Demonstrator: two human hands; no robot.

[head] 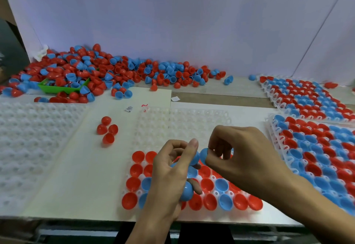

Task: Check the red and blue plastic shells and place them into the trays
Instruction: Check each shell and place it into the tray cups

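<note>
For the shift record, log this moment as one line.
left hand: holds blue plastic shells | right hand: pinches one blue shell | white plastic tray: partly filled

The left hand and right hand are covering the middle cells of the near tray, so their contents are staying unseen. The picture's right edge is cutting off the filled trays. The left edge is cropping the empty white tray.

Both hands hold blue shells over tray
</note>
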